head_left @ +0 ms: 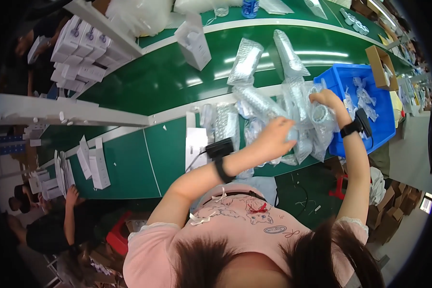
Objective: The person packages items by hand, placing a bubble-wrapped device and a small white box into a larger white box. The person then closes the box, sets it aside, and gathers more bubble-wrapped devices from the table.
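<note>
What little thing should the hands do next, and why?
Perhaps the left hand should reach right to steady the clear bag. The right hand is at that bag's upper end with curled fingers, though its grip is unclear, and the left hand is nearby, over the silvery bubble-wrapped packs, its thumb apart from its fingers.

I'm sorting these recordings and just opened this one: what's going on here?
A person in a pink short-sleeved top is working at a green table. The right hand seems to hold a clear plastic bag beside a blue rectangular plastic bin. The left hand is over silvery bubble-wrapped packages, thumb and fingers apart; any contact is unclear.
</note>
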A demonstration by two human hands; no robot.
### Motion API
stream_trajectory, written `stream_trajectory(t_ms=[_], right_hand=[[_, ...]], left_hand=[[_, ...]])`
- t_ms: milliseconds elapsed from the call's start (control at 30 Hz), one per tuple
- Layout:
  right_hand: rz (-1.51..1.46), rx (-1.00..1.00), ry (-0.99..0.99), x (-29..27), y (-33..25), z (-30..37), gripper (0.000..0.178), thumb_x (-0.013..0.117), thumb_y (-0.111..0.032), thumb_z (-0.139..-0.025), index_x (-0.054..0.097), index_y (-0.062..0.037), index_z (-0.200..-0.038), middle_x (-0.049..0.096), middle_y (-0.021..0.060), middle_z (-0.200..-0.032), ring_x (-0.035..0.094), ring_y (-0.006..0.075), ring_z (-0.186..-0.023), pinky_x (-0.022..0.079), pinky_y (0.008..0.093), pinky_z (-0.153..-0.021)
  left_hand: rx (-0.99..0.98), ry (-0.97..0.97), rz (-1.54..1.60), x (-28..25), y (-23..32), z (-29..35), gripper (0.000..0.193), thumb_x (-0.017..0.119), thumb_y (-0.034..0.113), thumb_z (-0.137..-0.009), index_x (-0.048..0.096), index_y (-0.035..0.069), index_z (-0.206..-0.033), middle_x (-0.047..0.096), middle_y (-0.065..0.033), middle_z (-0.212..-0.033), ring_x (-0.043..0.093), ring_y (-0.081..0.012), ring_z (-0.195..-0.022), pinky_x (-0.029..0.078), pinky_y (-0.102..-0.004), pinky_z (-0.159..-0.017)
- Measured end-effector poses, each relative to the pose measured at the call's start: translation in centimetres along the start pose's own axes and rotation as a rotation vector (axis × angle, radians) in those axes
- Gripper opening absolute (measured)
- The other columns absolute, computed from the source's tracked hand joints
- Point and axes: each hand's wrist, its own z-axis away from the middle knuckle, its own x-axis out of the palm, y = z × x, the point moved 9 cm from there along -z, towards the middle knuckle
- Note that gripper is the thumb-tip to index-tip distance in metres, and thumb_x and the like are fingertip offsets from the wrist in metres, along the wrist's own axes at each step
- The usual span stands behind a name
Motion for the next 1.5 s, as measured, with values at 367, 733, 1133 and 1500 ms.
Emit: stream_trajectory(t_ms=[367, 733, 1133, 1500], right_hand=[[0.353, -0.006, 0.357, 1.1, -5.8, 0.6, 0.056, 0.064, -0.036, -0.051, 0.062, 0.0046, -0.090, 0.034, 0.0286, -0.126, 0.014, 0.0493, -0.122, 0.015, 0.0624, -0.093], [0.406, -0.289, 0.634, 1.1, -12.8, 10.4, 0.050, 0.063, -0.025, -0.049, 0.062, 0.0039, -0.090, 0.045, 0.0266, -0.116, 0.036, 0.0425, -0.113, 0.032, 0.0536, -0.089], [-2.022, -0.927, 0.104, 10.4, -28.0, 18.3, 0.072, 0.053, 0.002, -0.055, 0.029, -0.0100, -0.122, 0.044, 0.0125, -0.114, 0.049, 0.0271, -0.100, 0.042, 0.0379, -0.086], [-0.283, -1.774, 0.424, 11.8, -34.1, 27.3, 0.045, 0.060, -0.003, -0.062, 0.053, -0.0119, -0.105, 0.046, 0.0103, -0.115, 0.040, 0.0287, -0.113, 0.036, 0.0391, -0.092]], left_hand=[[-0.618, 0.285, -0.791, -10.3, -14.4, 16.4, 0.087, 0.076, 0.027, -0.058, 0.028, 0.010, -0.128, 0.026, -0.0308, -0.121, 0.028, -0.0423, -0.113, 0.031, -0.0536, -0.083], [-0.590, 0.398, -0.041, -15.6, -19.8, 22.1, 0.097, 0.079, 0.013, -0.050, 0.025, 0.019, -0.131, 0.041, -0.0182, -0.118, 0.038, -0.0354, -0.109, 0.035, -0.0409, -0.089], [-0.236, 0.704, -0.069, -17.9, -12.1, 23.2, 0.062, 0.078, 0.018, -0.057, 0.037, 0.007, -0.102, 0.034, -0.0222, -0.123, 0.046, -0.0294, -0.104, 0.041, -0.0371, -0.084], [0.108, 0.762, -0.007, -16.9, -11.4, 23.2, 0.066, 0.080, 0.017, -0.056, 0.030, 0.008, -0.098, 0.033, -0.0252, -0.122, 0.043, -0.0374, -0.106, 0.038, -0.0408, -0.087]])
